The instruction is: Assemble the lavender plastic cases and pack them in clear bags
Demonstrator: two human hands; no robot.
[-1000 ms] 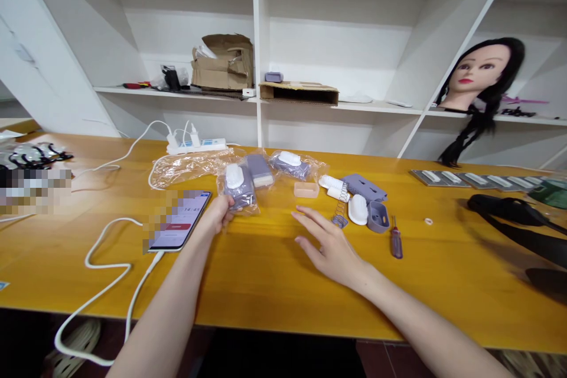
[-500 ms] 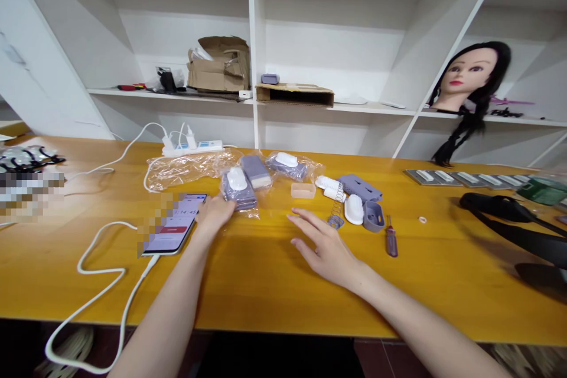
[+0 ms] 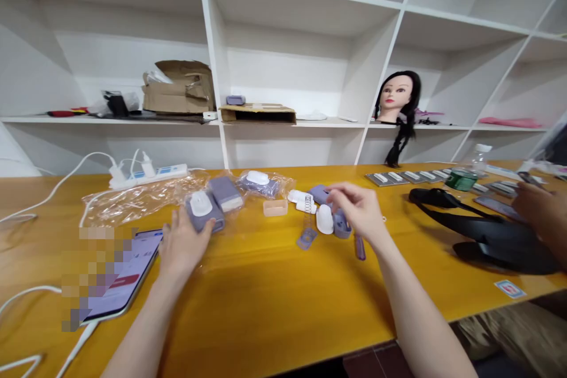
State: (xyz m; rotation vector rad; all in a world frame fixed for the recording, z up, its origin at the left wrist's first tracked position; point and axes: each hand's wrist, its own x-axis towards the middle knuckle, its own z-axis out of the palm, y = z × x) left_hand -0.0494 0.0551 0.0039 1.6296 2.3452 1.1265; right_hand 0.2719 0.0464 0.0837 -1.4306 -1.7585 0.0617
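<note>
My left hand is at a purple box-shaped device with a white cap. Its thumb lies along the near side and its fingers along the left side, gripping the device on the table. A second purple device lies right behind it. My right hand hovers over loose parts, fingers curved and apart, with nothing seen between them. Below and beside it are a purple perforated shell, a white oval cap, a purple cup-like housing, a metal spring and a screwdriver, partly covered.
A phone with a white cable lies left. Behind are crumpled plastic film, a power strip, a bagged purple device and a peach tray. Rightward are a black strap-like object, a bottle and another person's hand.
The view has turned to the right and up. My right hand has moved rightward and up over the loose parts. My left hand has come round the near side of the capped device.
</note>
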